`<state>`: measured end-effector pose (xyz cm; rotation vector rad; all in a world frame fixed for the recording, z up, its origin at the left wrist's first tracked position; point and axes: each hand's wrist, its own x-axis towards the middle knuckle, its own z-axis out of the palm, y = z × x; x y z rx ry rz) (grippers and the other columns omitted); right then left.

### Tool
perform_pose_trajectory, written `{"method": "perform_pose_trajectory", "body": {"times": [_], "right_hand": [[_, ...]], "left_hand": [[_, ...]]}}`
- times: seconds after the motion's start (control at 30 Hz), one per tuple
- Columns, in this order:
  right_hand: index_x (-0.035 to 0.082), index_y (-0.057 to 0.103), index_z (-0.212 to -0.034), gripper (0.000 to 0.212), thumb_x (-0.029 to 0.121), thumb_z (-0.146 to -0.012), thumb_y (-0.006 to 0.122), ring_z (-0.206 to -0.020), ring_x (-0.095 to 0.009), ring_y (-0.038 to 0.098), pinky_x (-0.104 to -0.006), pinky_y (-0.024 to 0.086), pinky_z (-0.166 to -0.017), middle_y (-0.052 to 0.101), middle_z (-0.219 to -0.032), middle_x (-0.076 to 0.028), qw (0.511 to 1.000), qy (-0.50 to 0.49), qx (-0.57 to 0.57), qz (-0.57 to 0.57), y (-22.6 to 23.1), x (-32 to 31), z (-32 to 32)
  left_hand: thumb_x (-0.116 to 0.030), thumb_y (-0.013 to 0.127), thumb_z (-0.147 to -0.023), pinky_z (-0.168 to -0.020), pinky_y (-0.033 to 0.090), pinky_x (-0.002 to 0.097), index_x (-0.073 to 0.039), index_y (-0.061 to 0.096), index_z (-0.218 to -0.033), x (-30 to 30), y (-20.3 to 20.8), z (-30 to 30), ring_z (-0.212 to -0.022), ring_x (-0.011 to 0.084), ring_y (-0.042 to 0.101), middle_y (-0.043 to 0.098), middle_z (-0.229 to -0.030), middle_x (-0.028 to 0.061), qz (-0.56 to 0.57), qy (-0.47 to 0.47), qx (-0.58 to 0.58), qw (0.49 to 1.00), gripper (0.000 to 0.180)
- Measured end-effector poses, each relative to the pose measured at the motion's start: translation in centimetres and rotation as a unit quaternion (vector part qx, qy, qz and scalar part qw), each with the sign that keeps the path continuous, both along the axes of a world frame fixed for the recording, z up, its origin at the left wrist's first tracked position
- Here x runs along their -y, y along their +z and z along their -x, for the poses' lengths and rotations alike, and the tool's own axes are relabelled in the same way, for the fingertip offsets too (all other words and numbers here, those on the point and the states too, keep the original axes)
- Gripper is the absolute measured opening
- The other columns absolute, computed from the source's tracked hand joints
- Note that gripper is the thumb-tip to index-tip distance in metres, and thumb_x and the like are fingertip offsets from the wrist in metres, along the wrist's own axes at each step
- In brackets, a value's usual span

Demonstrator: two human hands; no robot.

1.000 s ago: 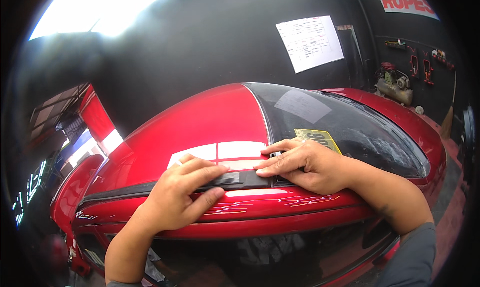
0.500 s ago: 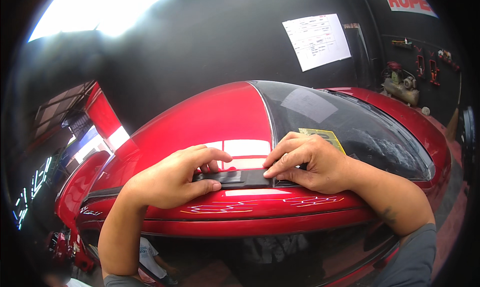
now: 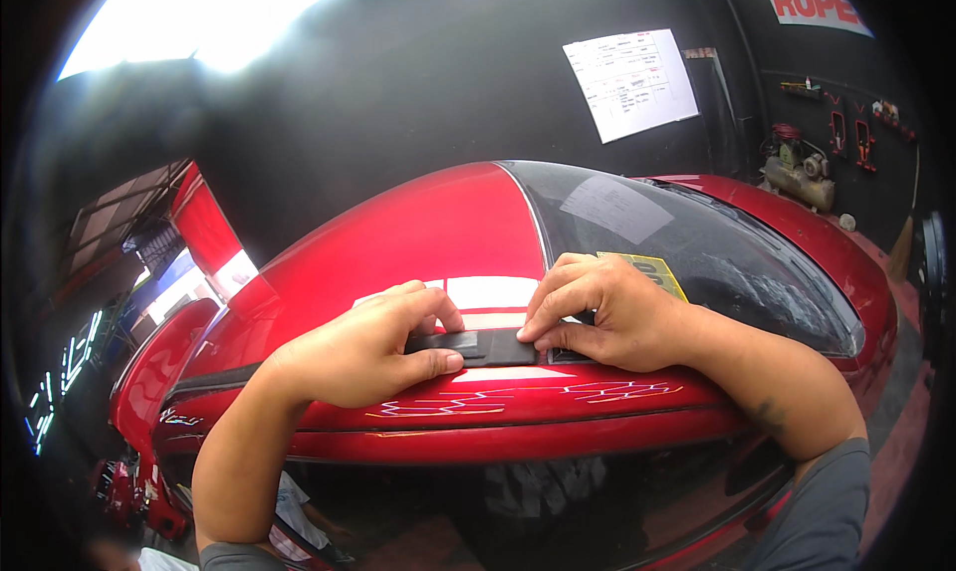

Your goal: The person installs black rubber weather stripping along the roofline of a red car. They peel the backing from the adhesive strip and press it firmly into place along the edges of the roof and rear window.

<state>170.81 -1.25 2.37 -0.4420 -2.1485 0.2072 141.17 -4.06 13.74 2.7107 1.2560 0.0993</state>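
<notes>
A black trim strip [image 3: 500,348] lies along the near edge of a red car roof [image 3: 398,232], with a shinier grey patch on its left part. Over its left end is my left hand [image 3: 363,347], the thumb on the near side and curled fingers on the far side, gripping it. My right hand [image 3: 622,317] pinches the strip's right end between thumb and fingertips, close to the windshield corner. Part of the strip is hidden under the left palm, and the right fingers cover its far right end.
Beyond the roof is the dark windshield [image 3: 687,242] with a yellow sticker [image 3: 657,274]. A dark wall [image 3: 398,103] carries a white paper sheet [image 3: 631,85]. At the far right stands an air compressor [image 3: 797,178]. A red panel [image 3: 164,362] stands out at left.
My left hand has slid a little to the right along the strip. The right fingertips have shifted slightly left, so the two hands are closer together.
</notes>
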Motion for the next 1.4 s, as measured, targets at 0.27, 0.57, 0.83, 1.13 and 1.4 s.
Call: {"method": "perform_pose_trajectory", "body": {"times": [0.27, 0.57, 0.83, 1.13, 1.4], "right_hand": [[0.009, 0.089, -0.108, 0.017, 0.003, -0.092, 0.088, -0.105, -0.025, 0.075, -0.0413, 0.060, -0.096, 0.084, -0.107, -0.005, 1.000, -0.008, -0.012, -0.022, -0.5, 0.0, 0.2], [0.007, 0.088, -0.109, 0.030, -0.010, -0.090, 0.073, -0.111, -0.028, 0.074, -0.0420, 0.060, -0.100, 0.084, -0.112, -0.007, 0.999, -0.021, -0.004, -0.030, -0.6, 0.6, -0.1], [0.005, 0.089, -0.108, 0.031, -0.010, -0.088, 0.071, -0.118, -0.028, 0.073, -0.0422, 0.061, -0.104, 0.085, -0.116, -0.010, 0.998, -0.024, -0.006, -0.064, -0.9, 0.7, 0.0], [0.006, 0.088, -0.106, 0.027, -0.004, -0.086, 0.074, -0.117, -0.027, 0.074, -0.0460, 0.057, -0.104, 0.086, -0.111, -0.007, 0.993, -0.037, 0.049, -0.104, -0.9, 0.8, -0.1], [0.006, 0.086, -0.107, 0.027, -0.005, -0.084, 0.074, -0.114, -0.028, 0.075, -0.0454, 0.056, -0.103, 0.085, -0.109, -0.007, 0.980, -0.054, 0.095, -0.164, -0.3, 1.4, -0.4]], "left_hand": [[-0.023, 0.081, -0.105, -0.097, 0.057, 0.0418, -0.005, 0.066, -0.143, 0.8, -0.8, -0.3, -0.111, 0.0283, 0.070, 0.070, -0.118, 0.0145, -0.048, -0.064, 0.022, 0.997, 0.044], [-0.006, 0.085, -0.098, -0.092, 0.061, 0.0391, -0.007, 0.085, -0.132, -0.3, -1.0, -0.4, -0.106, 0.0245, 0.075, 0.077, -0.116, 0.0126, -0.053, -0.146, 0.082, 0.984, 0.034], [-0.006, 0.084, -0.098, -0.088, 0.062, 0.0392, -0.008, 0.086, -0.132, -1.1, -0.9, -0.2, -0.102, 0.0246, 0.075, 0.077, -0.113, 0.0126, -0.070, -0.180, 0.067, 0.979, 0.034], [-0.025, 0.080, -0.103, -0.108, 0.050, 0.0476, -0.012, 0.086, -0.134, -0.4, -2.7, 0.6, -0.121, 0.0304, 0.063, 0.072, -0.127, 0.0114, -0.216, -0.196, 0.017, 0.956, 0.034], [-0.057, 0.087, -0.091, -0.116, 0.045, 0.0533, 0.000, 0.078, -0.138, 2.8, -4.9, -1.1, -0.131, 0.0351, 0.062, 0.071, -0.127, 0.0122, -0.320, -0.184, -0.045, 0.928, 0.074]]}}
